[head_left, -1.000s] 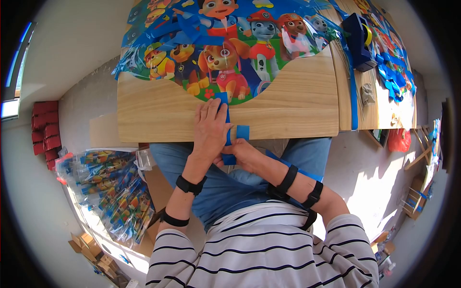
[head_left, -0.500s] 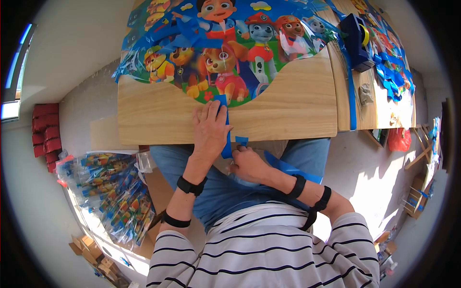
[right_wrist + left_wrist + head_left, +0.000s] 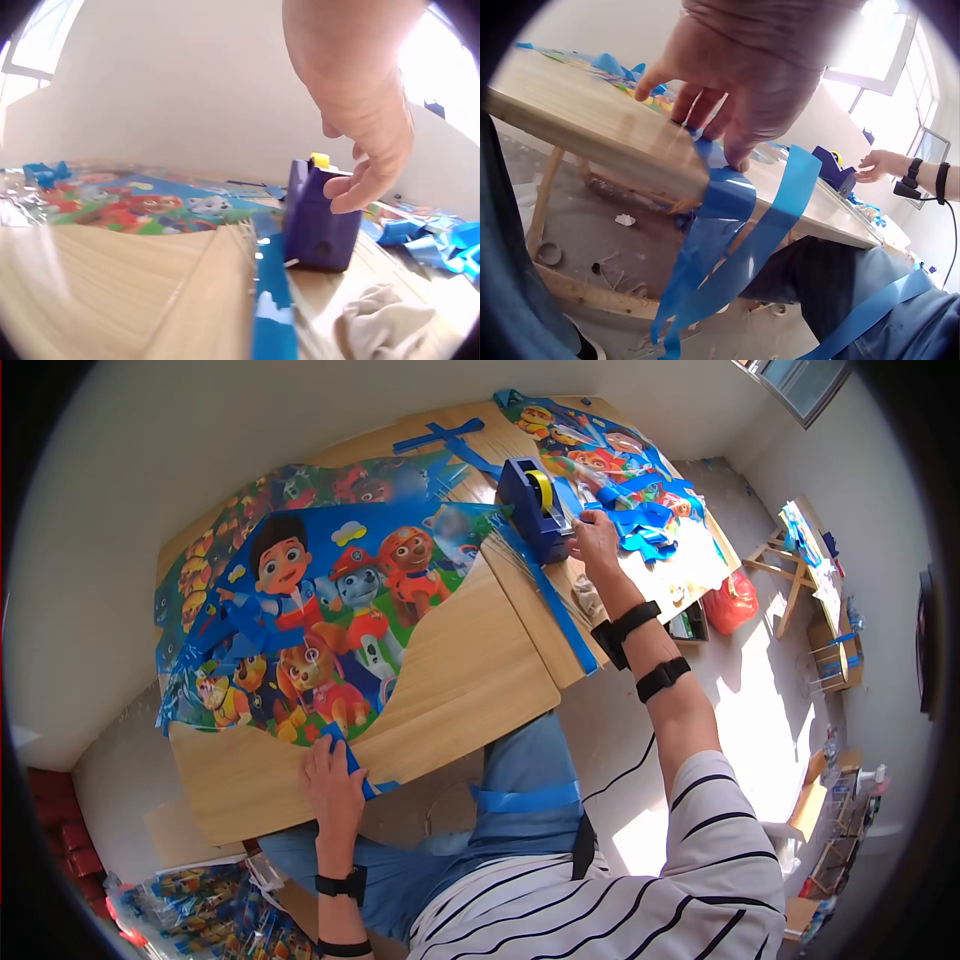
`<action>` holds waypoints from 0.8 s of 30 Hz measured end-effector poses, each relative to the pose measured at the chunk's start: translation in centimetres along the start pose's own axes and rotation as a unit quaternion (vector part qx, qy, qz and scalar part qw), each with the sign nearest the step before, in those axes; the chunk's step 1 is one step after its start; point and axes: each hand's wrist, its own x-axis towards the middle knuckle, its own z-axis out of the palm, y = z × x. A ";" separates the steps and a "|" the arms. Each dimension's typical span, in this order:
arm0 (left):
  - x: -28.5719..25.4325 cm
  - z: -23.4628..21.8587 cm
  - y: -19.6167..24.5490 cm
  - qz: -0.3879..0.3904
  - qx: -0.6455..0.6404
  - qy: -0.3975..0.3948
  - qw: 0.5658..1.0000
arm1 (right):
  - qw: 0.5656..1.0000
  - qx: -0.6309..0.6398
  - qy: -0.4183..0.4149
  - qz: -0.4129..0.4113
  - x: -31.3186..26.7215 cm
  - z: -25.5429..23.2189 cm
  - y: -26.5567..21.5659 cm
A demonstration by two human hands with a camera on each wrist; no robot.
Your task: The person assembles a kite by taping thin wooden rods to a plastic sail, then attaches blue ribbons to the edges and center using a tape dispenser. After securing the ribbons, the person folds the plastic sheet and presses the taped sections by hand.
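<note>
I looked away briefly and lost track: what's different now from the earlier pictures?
The right hand has let go of the blue ribbon by the table's front edge and moved forward and right to the tape dispenser. The left hand still presses the ribbon on the table.

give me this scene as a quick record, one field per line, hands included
surface: wooden table
left hand: fingers down on a blue ribbon at the table's near edge
right hand: at the tape dispenser; whether it holds tape can't be told
dispenser: dark blue, upright, yellow roll core
print: colourful cartoon sheet, curved lower edge
loose ribbon: blue heap right of the dispenser
on the person's leg: blue strip
also on table: crumpled pale item
</note>
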 end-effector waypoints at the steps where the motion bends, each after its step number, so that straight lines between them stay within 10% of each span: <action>1: 0.0 0.1 -0.1 -0.001 -0.001 -0.003 1.000 | 1.000 -0.011 -0.009 0.020 1.2 -0.4 -0.3; 7: 0.1 0.0 0.3 -0.013 -0.012 -0.012 1.000 | 0.980 0.013 -0.178 0.087 4.1 -1.6 -0.3; 24: 0.4 -0.6 1.0 -0.019 -0.024 -0.015 0.999 | 0.964 0.157 -0.188 0.106 1.3 -3.3 1.1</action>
